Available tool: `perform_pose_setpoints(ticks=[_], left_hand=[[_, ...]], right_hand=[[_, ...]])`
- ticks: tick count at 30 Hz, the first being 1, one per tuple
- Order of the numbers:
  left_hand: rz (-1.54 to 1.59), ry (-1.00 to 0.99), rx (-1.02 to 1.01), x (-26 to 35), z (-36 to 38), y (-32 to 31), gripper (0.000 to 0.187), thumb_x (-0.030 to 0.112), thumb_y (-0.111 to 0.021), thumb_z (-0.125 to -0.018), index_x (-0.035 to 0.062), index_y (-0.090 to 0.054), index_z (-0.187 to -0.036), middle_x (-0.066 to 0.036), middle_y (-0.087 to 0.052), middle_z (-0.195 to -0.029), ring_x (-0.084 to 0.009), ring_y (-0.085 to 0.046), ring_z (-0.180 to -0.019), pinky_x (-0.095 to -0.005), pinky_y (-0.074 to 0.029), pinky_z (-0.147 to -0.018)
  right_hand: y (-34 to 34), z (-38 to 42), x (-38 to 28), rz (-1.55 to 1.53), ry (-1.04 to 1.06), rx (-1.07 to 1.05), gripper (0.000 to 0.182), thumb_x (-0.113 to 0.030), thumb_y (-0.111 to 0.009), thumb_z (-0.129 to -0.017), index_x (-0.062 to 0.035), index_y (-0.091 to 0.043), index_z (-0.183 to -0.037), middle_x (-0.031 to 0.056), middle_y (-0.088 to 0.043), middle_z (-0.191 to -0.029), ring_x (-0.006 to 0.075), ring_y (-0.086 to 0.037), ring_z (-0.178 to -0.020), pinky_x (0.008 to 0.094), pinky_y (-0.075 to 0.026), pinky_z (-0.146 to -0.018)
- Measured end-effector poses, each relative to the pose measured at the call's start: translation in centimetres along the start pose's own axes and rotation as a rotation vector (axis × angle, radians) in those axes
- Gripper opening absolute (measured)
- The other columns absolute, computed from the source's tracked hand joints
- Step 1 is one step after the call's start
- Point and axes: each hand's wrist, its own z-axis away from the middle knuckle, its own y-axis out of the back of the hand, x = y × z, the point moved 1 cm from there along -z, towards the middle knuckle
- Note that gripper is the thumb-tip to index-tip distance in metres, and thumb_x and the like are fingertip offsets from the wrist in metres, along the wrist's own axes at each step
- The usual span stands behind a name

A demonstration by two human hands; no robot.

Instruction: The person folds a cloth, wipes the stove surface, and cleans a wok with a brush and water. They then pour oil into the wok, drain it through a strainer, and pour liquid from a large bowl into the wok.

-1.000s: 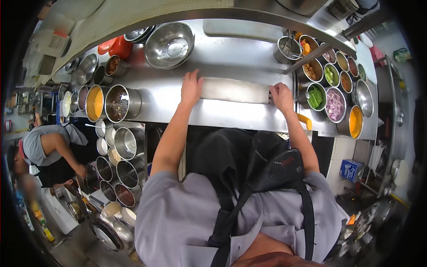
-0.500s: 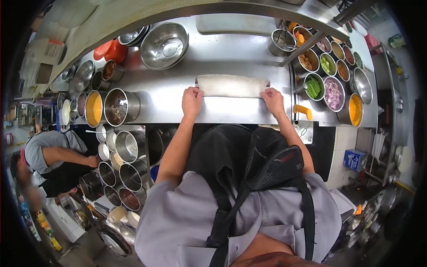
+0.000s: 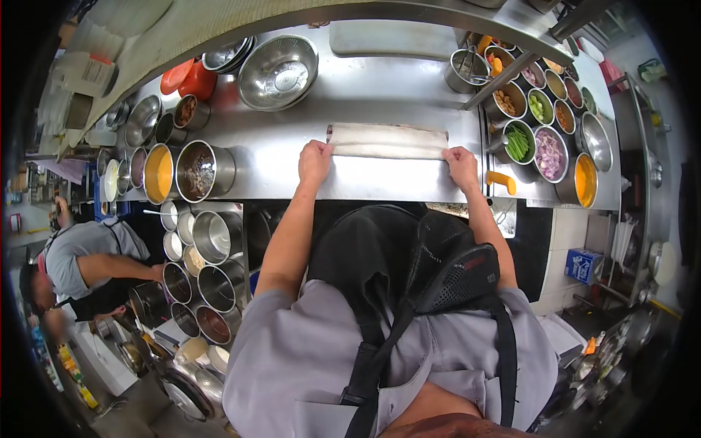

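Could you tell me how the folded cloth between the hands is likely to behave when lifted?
The cloth is probably floppy, since its folded layers lie flat and ripple slightly. Held only at its near corners, it would likely sag mid-span, and the loose folds might open.

Compared with one second ago, the left hand (image 3: 315, 162) no longer has its fingers spread at the left end of the pale folded strip (image 3: 391, 141); they are now closed at its near left corner. The right hand (image 3: 462, 168) has moved from the strip's right end to its near right corner, fingers pinched. The strip, smooth on top a second ago, now shows a lengthwise crease, and a dark patch has come into sight at its left end. Off to the left, the co-worker's arm (image 3: 120, 269), angled downward earlier, now reaches out more level, toward the dark, empty-looking pots (image 3: 177, 282).
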Motion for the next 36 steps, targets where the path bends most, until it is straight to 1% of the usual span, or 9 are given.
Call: perform_pose_setpoints(ticks=[2, 8, 14, 18, 28, 31, 33, 34, 36], left_hand=[[-0.091, -0.212, 0.021, 0.1, -0.3, 0.1, 0.029, 0.028, -0.074, -0.091, 0.0008, -0.070, -0.100, -0.018, -0.070, -0.102, -0.0361, -0.068, -0.093, -0.0431, -0.054, -0.085], [0.010, -0.299, 0.107, 2.6, -3.6, -1.3, 0.026, 0.023, -0.073, -0.089, 0.0014, -0.068, -0.103, -0.016, -0.067, -0.104, -0.0353, -0.065, -0.097, -0.0438, -0.052, -0.088], [-0.019, -0.326, 0.117, 2.7, -4.2, -1.5, 0.023, 0.022, -0.073, -0.089, 0.0029, -0.069, -0.101, -0.014, -0.066, -0.101, -0.0306, -0.064, -0.091, -0.0408, -0.053, -0.083], [0.052, -0.292, 0.120, 3.2, -3.6, -1.0, 0.018, 0.018, -0.071, -0.088, 0.0033, -0.067, -0.098, -0.016, -0.065, -0.100, -0.0352, -0.063, -0.093, -0.0449, -0.051, -0.083], [-0.046, -0.170, 0.145, 2.6, -4.2, -1.0, 0.014, 0.013, -0.070, -0.088, 0.0034, -0.064, -0.096, -0.017, -0.065, -0.098, -0.0387, -0.063, -0.094, -0.0472, -0.051, -0.083], [-0.064, -0.176, 0.147, 2.1, -4.7, -1.3, 0.015, 0.012, -0.069, -0.089, 0.0028, -0.064, -0.100, -0.018, -0.066, -0.102, -0.0397, -0.063, -0.097, -0.0484, -0.051, -0.085], [-0.078, -0.203, 0.160, 2.5, -4.6, -1.2, 0.017, 0.012, -0.068, -0.089, 0.0025, -0.064, -0.103, -0.017, -0.066, -0.107, -0.0399, -0.063, -0.099, -0.0492, -0.051, -0.087], [-0.150, -0.379, 0.238, 3.5, -3.4, -0.9, 0.024, 0.012, -0.066, -0.091, 0.0023, -0.063, -0.112, -0.018, -0.063, -0.116, -0.0402, -0.060, -0.109, -0.0503, -0.049, -0.094], [-0.226, -0.551, 0.306, 5.0, -1.0, -1.2, 0.031, 0.013, -0.065, -0.092, 0.0020, -0.061, -0.120, -0.019, -0.061, -0.126, -0.0405, -0.057, -0.120, -0.0514, -0.046, -0.102]], right_hand=[[0.2, -0.4, -0.3, 0.024, 0.052, -0.014, 0.040, -0.037, -0.075, -0.091, 0.0025, -0.075, -0.099, 0.0197, -0.076, -0.092, 0.0309, -0.074, -0.086, 0.0400, -0.056, -0.081], [0.5, -2.3, -4.3, 0.142, 0.057, 0.015, 0.048, -0.046, -0.076, -0.088, 0.0022, -0.075, -0.094, 0.0221, -0.075, -0.091, 0.0356, -0.073, -0.089, 0.0431, -0.055, -0.083], [0.0, -3.3, -4.1, 0.220, 0.151, 0.006, 0.041, -0.039, -0.074, -0.088, 0.0016, -0.071, -0.091, 0.0226, -0.073, -0.091, 0.0392, -0.070, -0.088, 0.0460, -0.054, -0.081], [0.7, -2.9, -5.5, 0.199, 0.276, 0.076, 0.036, -0.033, -0.071, -0.091, 0.0020, -0.067, -0.092, 0.0229, -0.070, -0.097, 0.0407, -0.068, -0.089, 0.0478, -0.052, -0.081], [0.8, -4.6, -4.7, 0.219, 0.232, 0.037, 0.034, -0.032, -0.071, -0.093, 0.0016, -0.068, -0.095, 0.0230, -0.070, -0.096, 0.0411, -0.067, -0.091, 0.0475, -0.051, -0.083], [0.8, -4.4, -4.9, 0.248, 0.198, 0.013, 0.033, -0.033, -0.070, -0.093, -0.0004, -0.069, -0.099, 0.0213, -0.070, -0.106, 0.0402, -0.067, -0.094, 0.0479, -0.052, -0.082], [0.4, -3.4, -5.3, 0.367, 0.380, 0.171, 0.033, -0.032, -0.069, -0.095, -0.0028, -0.067, -0.109, 0.0178, -0.067, -0.119, 0.0394, -0.064, -0.102, 0.0494, -0.050, -0.089], [0.1, -3.0, -5.7, 0.367, 0.380, 0.171, 0.033, -0.032, -0.069, -0.095, -0.0028, -0.067, -0.109, 0.0178, -0.067, -0.119, 0.0394, -0.064, -0.102, 0.0494, -0.050, -0.089], [-0.9, -1.4, -6.6, 0.418, 0.780, 0.273, 0.043, -0.034, -0.065, -0.098, -0.0049, -0.061, -0.129, 0.0168, -0.056, -0.142, 0.0390, -0.054, -0.127, 0.0551, -0.043, -0.106]])
